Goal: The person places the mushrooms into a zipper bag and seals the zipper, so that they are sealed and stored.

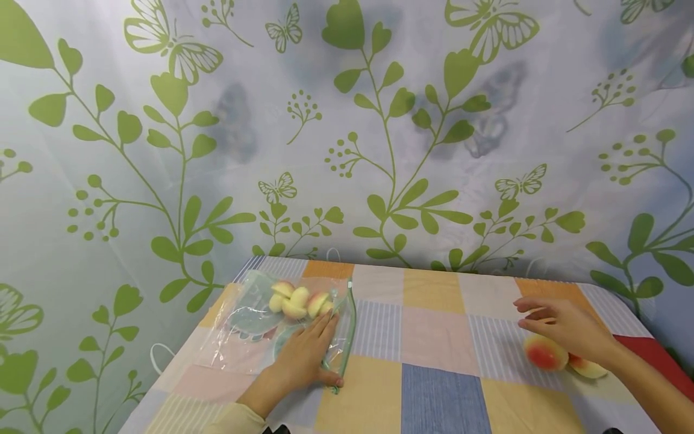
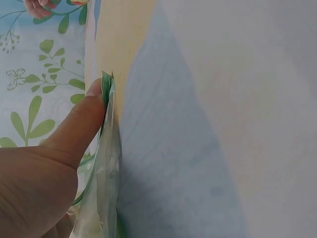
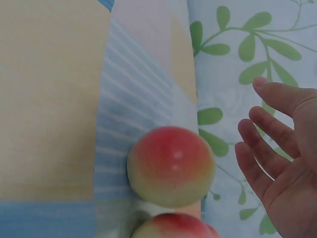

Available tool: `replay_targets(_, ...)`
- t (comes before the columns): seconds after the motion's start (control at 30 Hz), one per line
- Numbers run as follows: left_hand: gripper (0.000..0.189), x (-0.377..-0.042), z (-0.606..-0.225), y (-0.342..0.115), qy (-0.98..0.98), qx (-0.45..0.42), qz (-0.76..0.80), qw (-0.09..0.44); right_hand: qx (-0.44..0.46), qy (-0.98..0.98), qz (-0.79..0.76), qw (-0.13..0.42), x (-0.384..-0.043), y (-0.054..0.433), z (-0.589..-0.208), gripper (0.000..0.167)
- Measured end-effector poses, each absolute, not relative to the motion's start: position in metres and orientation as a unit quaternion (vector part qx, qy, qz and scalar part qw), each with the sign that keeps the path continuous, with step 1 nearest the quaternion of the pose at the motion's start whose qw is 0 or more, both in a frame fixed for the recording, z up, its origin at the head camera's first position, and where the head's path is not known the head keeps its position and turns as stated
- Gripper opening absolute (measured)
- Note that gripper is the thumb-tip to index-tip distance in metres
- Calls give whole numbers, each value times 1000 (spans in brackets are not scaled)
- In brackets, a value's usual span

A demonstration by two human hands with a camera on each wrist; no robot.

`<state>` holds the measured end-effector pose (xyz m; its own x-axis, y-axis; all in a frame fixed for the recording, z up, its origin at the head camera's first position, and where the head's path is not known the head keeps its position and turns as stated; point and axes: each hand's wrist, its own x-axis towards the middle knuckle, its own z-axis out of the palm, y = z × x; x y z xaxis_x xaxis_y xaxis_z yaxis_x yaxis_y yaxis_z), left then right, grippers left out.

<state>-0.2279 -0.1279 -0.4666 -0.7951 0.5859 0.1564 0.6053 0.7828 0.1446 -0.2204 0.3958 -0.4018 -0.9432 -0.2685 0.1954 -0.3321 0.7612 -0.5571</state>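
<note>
Left hand: spread, fingers straight, touching the green-edged bag
Right hand: loosely curved, holding nothing, near the round fruit
Bag: we see clear, wrinkled plastic under our left hand
Fruit pieces: pale, rounded, inside, beside left fingertips
Round fruit: smooth, red-to-yellow

cream-coloured left sleeve, apparently plain, bare hands, bare right forearm
</note>
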Motion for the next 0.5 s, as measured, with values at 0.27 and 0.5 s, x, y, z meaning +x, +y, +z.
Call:
replay_targets(0.27, 130, -228, -467, -129, -943, -316, -94, 51, 129, -950, 273, 85, -210, 428, -404, 39)
replay_targets(0.5, 130, -227, -469, -129, -940, -323, -92, 63, 66, -964, 255, 42, -200, 455, -403, 49)
